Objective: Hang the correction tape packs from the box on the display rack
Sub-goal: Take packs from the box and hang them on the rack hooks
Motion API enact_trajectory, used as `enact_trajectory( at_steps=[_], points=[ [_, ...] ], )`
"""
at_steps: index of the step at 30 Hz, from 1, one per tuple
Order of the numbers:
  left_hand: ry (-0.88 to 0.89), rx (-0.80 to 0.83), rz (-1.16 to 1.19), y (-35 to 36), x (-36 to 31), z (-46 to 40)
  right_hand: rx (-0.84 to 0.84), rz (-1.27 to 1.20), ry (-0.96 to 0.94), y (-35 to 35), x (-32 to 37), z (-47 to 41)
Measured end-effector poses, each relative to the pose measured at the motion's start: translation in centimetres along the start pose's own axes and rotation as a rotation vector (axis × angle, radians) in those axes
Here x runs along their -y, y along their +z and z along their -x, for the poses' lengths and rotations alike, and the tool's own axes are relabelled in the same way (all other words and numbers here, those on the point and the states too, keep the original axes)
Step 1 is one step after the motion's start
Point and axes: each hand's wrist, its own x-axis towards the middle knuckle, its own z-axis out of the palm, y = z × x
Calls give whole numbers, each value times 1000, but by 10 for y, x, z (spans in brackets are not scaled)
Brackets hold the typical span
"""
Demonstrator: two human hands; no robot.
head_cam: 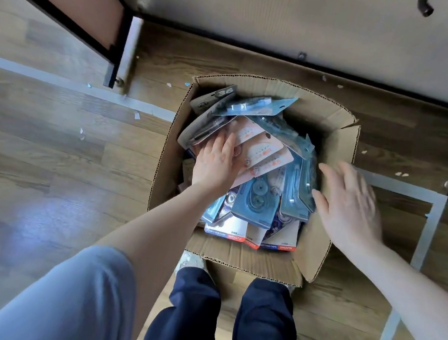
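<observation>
While the open cardboard box (pixel 334 151) sat on the wood floor (pixel 57 156) between the person's feet, correction tape packs (pixel 258 199) lay heaped inside it. Left hand (pixel 217 161) rested flat on the pink packs (pixel 264 151) near the box's left wall, fingers straight. Right hand (pixel 349 203) hovered at the right wall, fingers spread, holding nothing.
</observation>
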Motion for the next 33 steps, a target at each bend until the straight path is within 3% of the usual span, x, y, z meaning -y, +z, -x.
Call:
enact_trajectory(
  at_steps=[11,18,22,28,33],
  points=[
    [33,-83,-13,23,-11,54,53,-13,11,-5,1,-1],
    [109,-58,137,16,2,82,84,-4,4,-14,4,6],
    [-6,122,196,1,10,59,102,11,-4,-16,4,5],
    [-121,122,272,-4,13,40,106,16,-25,-15,6,2],
    [-232,235,435,-8,13,39,116,22,-37,-15,7,0]
  ],
)
